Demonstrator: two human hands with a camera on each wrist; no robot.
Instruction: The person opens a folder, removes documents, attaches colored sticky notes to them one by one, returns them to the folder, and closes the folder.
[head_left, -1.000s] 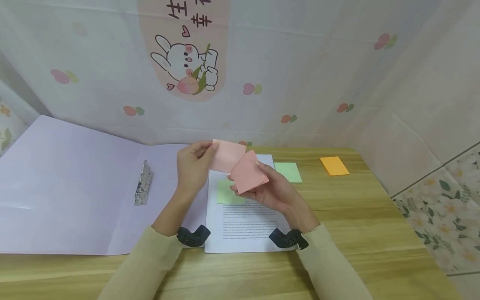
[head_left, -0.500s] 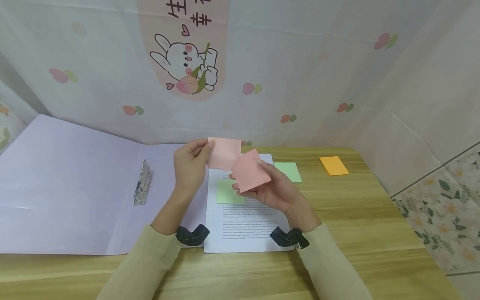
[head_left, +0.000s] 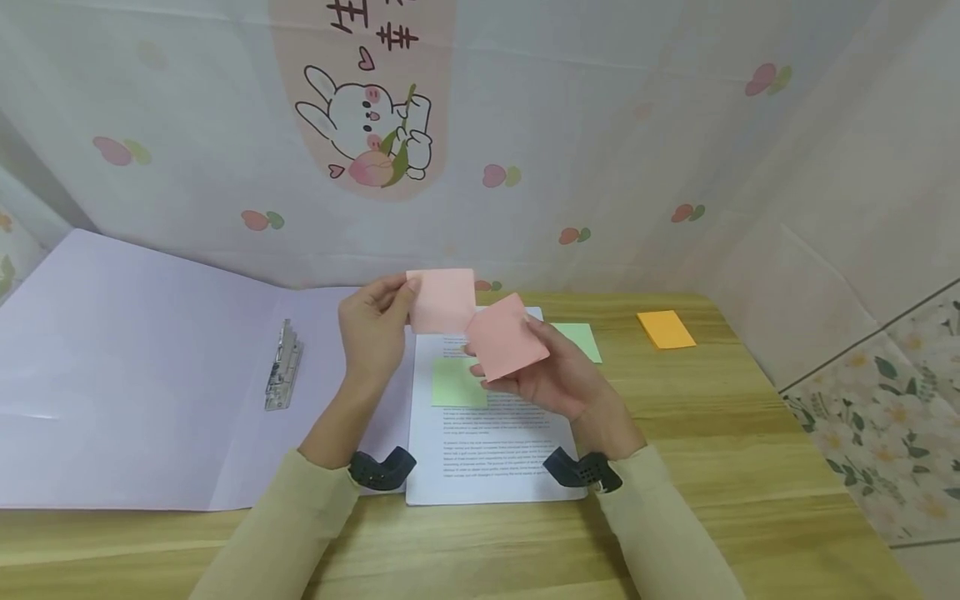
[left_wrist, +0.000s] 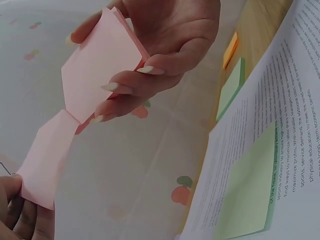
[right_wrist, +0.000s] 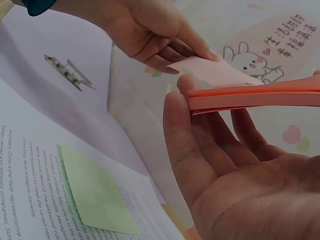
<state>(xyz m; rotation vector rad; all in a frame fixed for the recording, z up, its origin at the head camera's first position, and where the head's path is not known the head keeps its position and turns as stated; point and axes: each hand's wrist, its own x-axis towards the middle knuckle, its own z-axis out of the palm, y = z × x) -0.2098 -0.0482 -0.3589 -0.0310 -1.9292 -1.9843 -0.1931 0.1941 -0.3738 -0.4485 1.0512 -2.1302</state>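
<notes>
Left hand (head_left: 375, 325) pinches a thin pink note (head_left: 442, 302) by one side between thumb and fingers, raised above the papers, with a pale sleeve (head_left: 285, 525) and a dark wrist strap (head_left: 381, 471) behind it. Beside it, the right hand (head_left: 566, 371) grips a pink pad (head_left: 506, 340), thumb at one edge and the other fingers spread beneath; the right wrist view shows the pad edge-on, with a visible thickness. A lower corner of the note meets the pad's corner, though whether they touch is hard to tell. Below them lie printed pages (head_left: 498, 467), a green note (head_left: 459, 383) flat on their upper part. To the left, a lilac folder (head_left: 150, 375) spreads open, a metal clip (head_left: 283, 367) near its fold. Right of the pages, partly hidden by the right hand, a green pad (head_left: 581, 340) rests on the wood-grained tabletop (head_left: 712, 433), and farther right sits an orange pad (head_left: 666, 329). Behind everything hangs a white curtain (head_left: 600, 125) printed with fruit, a rabbit and some characters.
</notes>
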